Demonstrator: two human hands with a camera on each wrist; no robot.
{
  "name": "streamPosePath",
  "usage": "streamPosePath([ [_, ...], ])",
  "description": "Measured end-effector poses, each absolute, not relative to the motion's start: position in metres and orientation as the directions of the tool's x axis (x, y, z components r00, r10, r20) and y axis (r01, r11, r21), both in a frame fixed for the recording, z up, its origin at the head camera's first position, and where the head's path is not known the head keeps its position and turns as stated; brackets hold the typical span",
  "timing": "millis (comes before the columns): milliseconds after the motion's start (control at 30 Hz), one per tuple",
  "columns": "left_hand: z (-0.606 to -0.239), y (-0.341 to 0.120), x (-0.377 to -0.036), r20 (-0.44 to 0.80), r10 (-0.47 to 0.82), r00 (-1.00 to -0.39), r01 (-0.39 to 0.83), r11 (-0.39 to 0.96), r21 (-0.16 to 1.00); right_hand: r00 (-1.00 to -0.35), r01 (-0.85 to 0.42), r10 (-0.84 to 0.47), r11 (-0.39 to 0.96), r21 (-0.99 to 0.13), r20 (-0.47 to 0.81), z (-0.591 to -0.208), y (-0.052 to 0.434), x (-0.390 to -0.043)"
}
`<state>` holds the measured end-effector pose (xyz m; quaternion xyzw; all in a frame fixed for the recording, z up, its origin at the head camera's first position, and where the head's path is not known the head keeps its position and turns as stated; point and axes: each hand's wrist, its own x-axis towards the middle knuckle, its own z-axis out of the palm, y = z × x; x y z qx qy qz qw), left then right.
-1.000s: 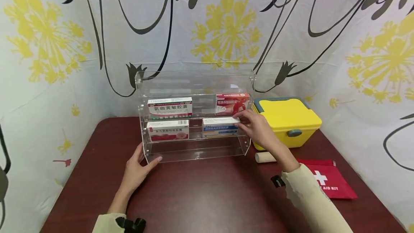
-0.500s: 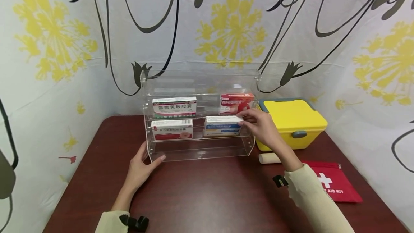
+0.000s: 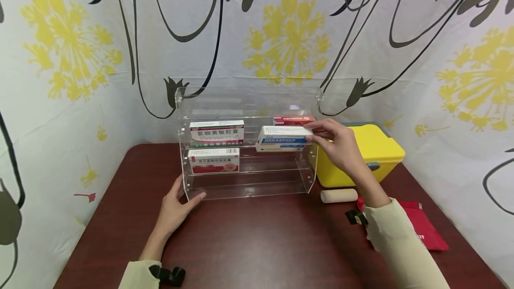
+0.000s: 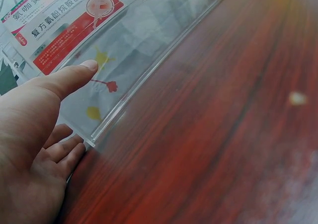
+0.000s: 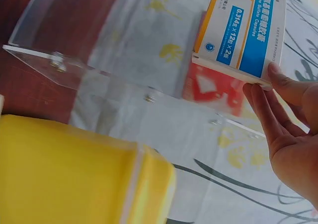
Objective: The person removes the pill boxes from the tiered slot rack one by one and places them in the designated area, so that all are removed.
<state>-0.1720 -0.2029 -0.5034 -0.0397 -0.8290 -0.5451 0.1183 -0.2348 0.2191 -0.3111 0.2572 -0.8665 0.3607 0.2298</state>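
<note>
My right hand (image 3: 339, 144) pinches the right end of a white, blue and orange medicine box (image 3: 283, 138), lifted in front of the clear acrylic rack (image 3: 249, 191). In the right wrist view, thumb and fingers grip an edge of this medicine box (image 5: 238, 30). Behind it, a red medicine box (image 3: 293, 121) is partly hidden on the upper tier. On the left side stand a green-and-white medicine box (image 3: 217, 134) and, one tier lower, a red-and-white one. My left hand (image 3: 173, 208) holds the rack's lower left corner, thumb in front and fingers around the side panel (image 4: 82, 137).
A yellow lidded box (image 3: 373, 146) stands right of the rack, with a beige roll (image 3: 339, 196) before it. The red first aid pouch (image 3: 429, 231) lies partly under the right sleeve. A patterned cloth (image 3: 140, 57) hangs behind the table (image 3: 257, 240).
My right hand has lifted the blue-and-white medicine box up off the lower right tier, and it now covers much of the red box. The left hand stays at the rack's corner.
</note>
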Motion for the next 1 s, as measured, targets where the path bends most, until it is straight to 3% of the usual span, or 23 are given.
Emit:
streamPosePath([
  [300,-0.506,-0.203,-0.171,0.234,-0.070,-0.970,0.186,0.411,0.893,-0.742,-0.653,-0.302,0.525,-0.546,0.598,-0.280,0.227,-0.207],
  [467,-0.505,-0.203,-0.173,0.250,-0.067,-0.966,0.202,0.406,0.891,-0.793,-0.608,-0.376,0.539,-0.583,0.479,-0.278,0.227,-0.180],
  [667,-0.504,-0.204,-0.173,0.253,-0.065,-0.965,0.206,0.407,0.890,-0.841,-0.525,-0.436,0.510,-0.682,0.321,-0.323,0.243,-0.176],
  [1000,-0.503,-0.204,-0.172,0.233,-0.064,-0.970,0.188,0.406,0.895,-0.861,-0.455,-0.458,0.500,-0.737,0.221,-0.390,0.255,-0.172],
])
